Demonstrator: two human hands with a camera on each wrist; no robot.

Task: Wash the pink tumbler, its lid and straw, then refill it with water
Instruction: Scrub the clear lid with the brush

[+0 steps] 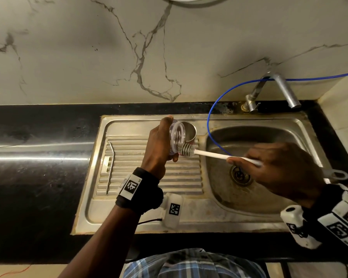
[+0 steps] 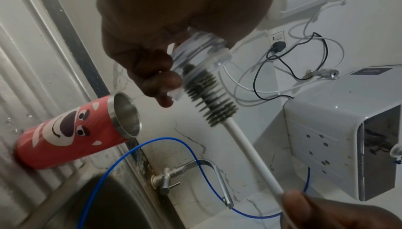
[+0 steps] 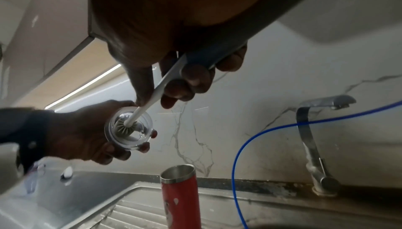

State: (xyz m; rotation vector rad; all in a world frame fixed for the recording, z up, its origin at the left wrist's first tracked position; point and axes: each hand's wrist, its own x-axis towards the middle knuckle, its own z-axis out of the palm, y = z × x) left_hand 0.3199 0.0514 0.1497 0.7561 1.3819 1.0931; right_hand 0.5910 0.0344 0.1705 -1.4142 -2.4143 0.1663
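Observation:
My left hand (image 1: 159, 145) grips the clear plastic lid (image 1: 177, 137) above the drainboard, its inner side turned right. My right hand (image 1: 277, 169) holds the white handle of a grey ribbed bottle brush (image 1: 187, 150), whose head lies against the inside of the lid (image 3: 128, 127). The left wrist view shows the brush head (image 2: 208, 91) at the lid's rim (image 2: 200, 52). The pink tumbler (image 2: 71, 133) with a bear face stands upright and uncovered on the drainboard behind the lid, its steel mouth (image 1: 189, 131) showing. A bent metal straw (image 1: 111, 167) lies on the drainboard's left side.
The steel sink basin (image 1: 269, 137) with its drain (image 1: 240, 175) lies under my right hand. A tap (image 1: 273, 91) stands at the back rim, and a thin blue tube (image 1: 211, 121) loops down into the basin. Black countertop (image 1: 38, 137) stretches left. A white water purifier (image 2: 348, 129) hangs on the wall.

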